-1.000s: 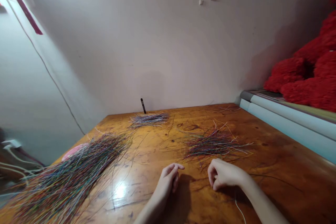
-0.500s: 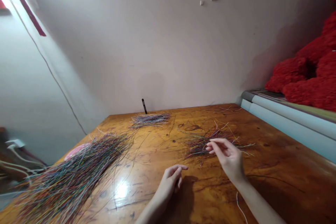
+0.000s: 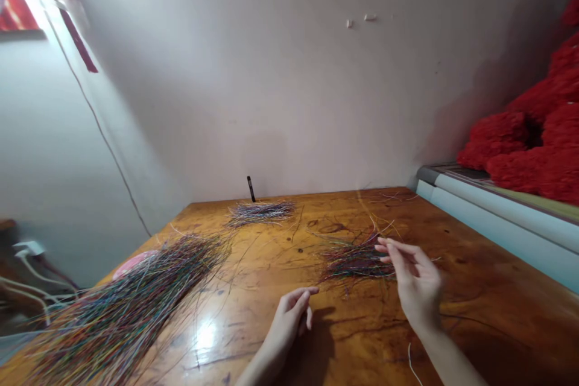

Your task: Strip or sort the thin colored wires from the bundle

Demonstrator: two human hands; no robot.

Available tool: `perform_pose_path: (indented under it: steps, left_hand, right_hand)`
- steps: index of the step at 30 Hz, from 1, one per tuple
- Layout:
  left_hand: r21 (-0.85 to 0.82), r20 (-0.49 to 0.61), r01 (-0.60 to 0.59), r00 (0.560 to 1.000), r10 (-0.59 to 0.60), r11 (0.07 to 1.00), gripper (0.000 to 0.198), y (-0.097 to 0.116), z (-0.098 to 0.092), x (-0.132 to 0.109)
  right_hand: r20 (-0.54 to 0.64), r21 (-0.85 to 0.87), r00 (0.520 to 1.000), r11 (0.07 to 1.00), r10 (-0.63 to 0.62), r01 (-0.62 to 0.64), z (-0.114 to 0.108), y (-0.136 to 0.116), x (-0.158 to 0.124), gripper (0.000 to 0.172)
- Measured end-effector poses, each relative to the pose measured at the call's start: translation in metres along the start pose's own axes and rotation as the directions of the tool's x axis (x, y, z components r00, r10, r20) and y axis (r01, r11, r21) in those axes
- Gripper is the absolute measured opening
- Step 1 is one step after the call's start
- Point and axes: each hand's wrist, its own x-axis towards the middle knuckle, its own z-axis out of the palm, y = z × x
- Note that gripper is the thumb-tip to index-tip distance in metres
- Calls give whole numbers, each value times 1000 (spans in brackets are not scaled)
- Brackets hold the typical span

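My right hand [image 3: 414, 280] hovers at the right edge of a loose pile of thin multicoloured wires [image 3: 355, 263], its fingertips just over the strands and its fingers apart. It is slightly blurred, and I see no wire held in it. My left hand [image 3: 289, 316] rests low on the wooden table [image 3: 266, 265], loosely curled and holding nothing, just below that pile. A much larger spread of coloured wires [image 3: 122, 307] fans out to the left. A small neat bundle of wires [image 3: 261, 212] lies at the back.
A black pen-like stick [image 3: 251, 189] stands at the table's back edge by the wall. A pink object [image 3: 133, 264] sits partly under the large wires. Red fluffy material [image 3: 525, 148] lies on a pale-edged ledge [image 3: 497, 214] to the right. White cables [image 3: 31, 274] hang at the left.
My right hand has lifted and moved rightward along the pile, from the wires' middle to their right edge. My left hand has barely moved. The whole view has shifted slightly downward in the frame.
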Motion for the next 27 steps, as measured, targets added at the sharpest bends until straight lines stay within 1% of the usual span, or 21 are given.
perform_pose_path:
  steps: [2, 3, 4, 6, 7, 9, 11, 12, 13, 15, 18, 20, 22, 24, 27]
  left_hand:
    - [-4, -13, -12, 1000, 12, 1000, 62, 2, 0, -1]
    - [-3, -13, -17, 1000, 17, 1000, 61, 4, 0, -2]
    - [0, -12, -24, 1000, 24, 1000, 60, 5, 1, -3]
    - [5, -11, -44, 999, 44, 999, 59, 8, 2, -5]
    - [6, -13, -57, 998, 57, 998, 60, 10, 3, -7]
    - [-1, -24, -85, 996, 85, 996, 60, 12, 4, -9]
    - [-17, -36, -106, 994, 105, 994, 61, 14, 5, -10]
    - [-24, -41, -111, 993, 110, 994, 61, 15, 5, -11]
    - [-30, -42, -111, 993, 109, 993, 60, 15, 5, -11]
    - [-39, -30, -98, 995, 97, 994, 58, 15, 6, -11]
    - [-46, 27, -68, 997, 69, 997, 54, 14, 7, -11]
    - [-50, 71, -55, 996, 58, 997, 51, 12, 9, -11]
    - [-49, 104, -50, 993, 55, 998, 49, 11, 11, -11]
    - [-42, 123, -53, 991, 58, 998, 47, 10, 12, -12]
    - [-33, 129, -66, 989, 69, 997, 44, 10, 12, -13]
  right_hand:
    - [148, -107, 987, 991, -60, 76, 4, 4, -6, 15]
    - [236, -143, 967, 981, -96, 133, 6, 6, -11, 14]
    - [322, -170, 937, 965, -138, 200, 8, 9, -16, 14]
    - [479, -182, 850, 922, -220, 341, 14, 15, -26, 17]
    - [550, -168, 797, 902, -249, 398, 16, 17, -32, 19]
    - [663, -123, 693, 871, -285, 476, 21, 20, -43, 26]
    - [741, -75, 598, 849, -304, 523, 23, 22, -51, 32]
    - [767, -51, 560, 841, -313, 539, 24, 23, -54, 34]
    - [783, -28, 531, 835, -324, 550, 25, 23, -56, 36]
    - [800, 20, 492, 834, -344, 551, 24, 23, -58, 38]
    - [814, 59, 471, 855, -340, 514, 22, 21, -57, 39]
    - [813, 51, 484, 866, -326, 497, 21, 19, -56, 39]
    - [793, 29, 521, 873, -317, 486, 21, 18, -55, 35]
    - [767, 7, 568, 889, -298, 457, 22, 16, -56, 29]
    - [731, -34, 645, 932, -222, 360, 24, 13, -56, 15]
